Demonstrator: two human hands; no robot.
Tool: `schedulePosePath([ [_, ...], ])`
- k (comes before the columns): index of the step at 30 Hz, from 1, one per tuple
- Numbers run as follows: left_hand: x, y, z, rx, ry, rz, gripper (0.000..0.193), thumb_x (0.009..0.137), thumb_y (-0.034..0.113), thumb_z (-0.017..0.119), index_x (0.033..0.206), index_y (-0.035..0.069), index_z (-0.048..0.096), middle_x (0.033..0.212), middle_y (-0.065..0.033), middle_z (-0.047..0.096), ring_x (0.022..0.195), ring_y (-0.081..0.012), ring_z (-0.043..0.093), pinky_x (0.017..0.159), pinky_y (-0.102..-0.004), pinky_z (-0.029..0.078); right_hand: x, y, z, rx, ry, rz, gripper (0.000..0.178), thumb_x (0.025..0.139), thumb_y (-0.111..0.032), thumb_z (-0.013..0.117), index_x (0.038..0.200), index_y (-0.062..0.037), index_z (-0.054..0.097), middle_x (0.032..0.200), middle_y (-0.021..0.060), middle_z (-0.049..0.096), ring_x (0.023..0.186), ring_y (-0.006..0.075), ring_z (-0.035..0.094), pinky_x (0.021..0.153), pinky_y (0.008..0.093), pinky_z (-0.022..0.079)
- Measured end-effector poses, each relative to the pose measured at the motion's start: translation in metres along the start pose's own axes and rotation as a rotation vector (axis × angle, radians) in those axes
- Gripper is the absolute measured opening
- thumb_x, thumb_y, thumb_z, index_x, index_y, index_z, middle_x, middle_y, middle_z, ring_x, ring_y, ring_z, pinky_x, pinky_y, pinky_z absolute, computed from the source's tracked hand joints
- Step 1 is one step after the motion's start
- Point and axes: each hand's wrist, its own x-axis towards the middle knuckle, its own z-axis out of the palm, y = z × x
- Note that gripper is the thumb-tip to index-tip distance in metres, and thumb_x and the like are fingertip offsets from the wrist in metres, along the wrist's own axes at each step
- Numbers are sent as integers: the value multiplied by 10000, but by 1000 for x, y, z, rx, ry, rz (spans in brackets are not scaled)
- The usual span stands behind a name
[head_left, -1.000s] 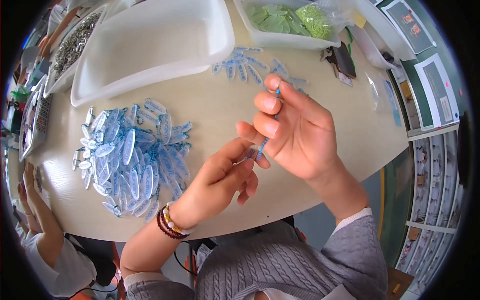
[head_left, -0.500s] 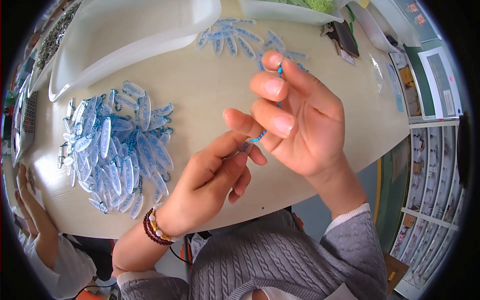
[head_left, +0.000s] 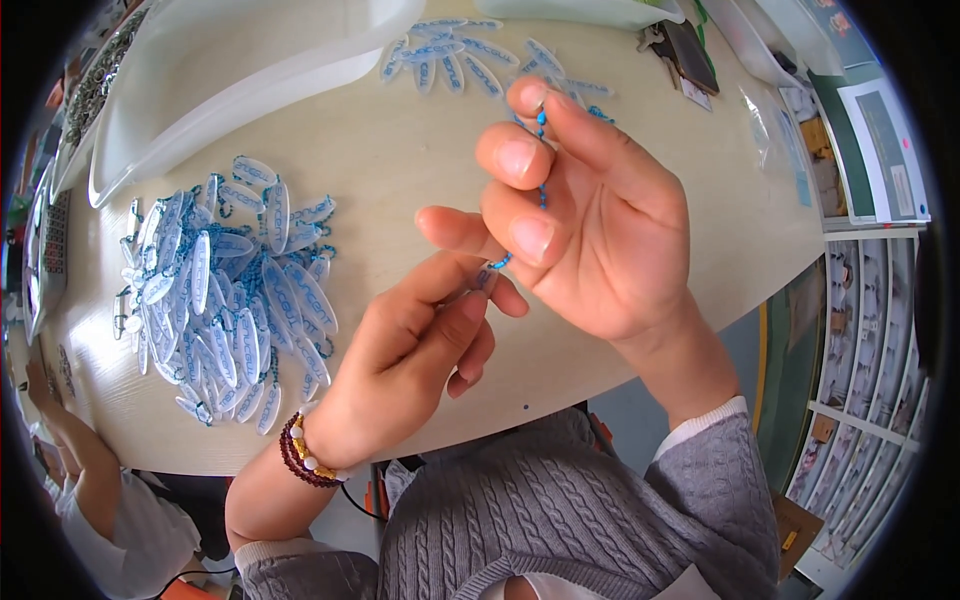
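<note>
And here's the delicate bit: a blue ball chain [head_left: 542, 118] hangs from a fingertip pinch, and the likeliest trouble is a slip. The beads look small and smooth, so a slight loosening of the right hand [head_left: 600, 230] could let that top end drop. Pull too hard between the hands, and the chain might jerk free of either grip. There's a snag risk too, I'd say, with the middle of it passing behind curled fingers, where a knuckle could catch it

Now the hands! The right is raised palm inward, thumb and forefinger pressed together on the chain's upper end, the other fingers loosely bent and far from a fist. The left hand [head_left: 400, 345] sits lower, thumb and forefinger closed on a small clear tag [head_left: 486, 277], mostly covered by those fingers; the chain's lower end reaches it, but whether it's threaded through, I can't tell

So tag and chain are both up in the air, between the hands, above the pale table [head_left: 400, 180]. Off to the left lies a heap of chained tags [head_left: 220, 300], with a looser cluster of tags [head_left: 452, 60] beyond the hands
</note>
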Motion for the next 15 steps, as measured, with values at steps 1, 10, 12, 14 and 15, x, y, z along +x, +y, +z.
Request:
schedulePosePath([
  [1,0,0,0,-6,8,-1,268,957,59,346,1205,-2,430,992,-46,524,611,-53,423,516,-183,372,0,0,1,-2,7,0,301,981,-213,232,1119,-98,473,927,35,551,683,156,601,999,478,360],
  [10,1,0,0,-1,5,0,327,958,59,349,1278,8,392,991,-50,527,604,-51,412,514,-179,367,-1,-3,3,2,22,1,284,980,-215,233,1099,-100,464,920,39,551,683,165,605,1004,486,347],
  [12,1,-1,0,-10,2,4,307,959,63,351,1255,4,408,987,-47,528,602,-50,411,512,-179,366,-1,-2,2,-7,19,2,282,980,-214,232,1094,-99,463,919,40,550,684,167,605,1006,486,342],
  [14,0,-1,0,-19,0,7,289,960,67,353,1232,0,423,983,-45,528,599,-49,410,510,-179,365,-1,-2,1,-16,-7,0,285,980,-214,229,1094,-96,462,924,43,547,685,173,605,1007,486,340],
  [15,0,-1,1,-12,8,-1,264,961,71,355,1199,-3,439,979,-42,530,596,-48,409,508,-179,364,-1,-2,1,-16,-7,-1,285,980,-214,229,1094,-96,462,924,43,547,685,173,605,1007,486,340],
])
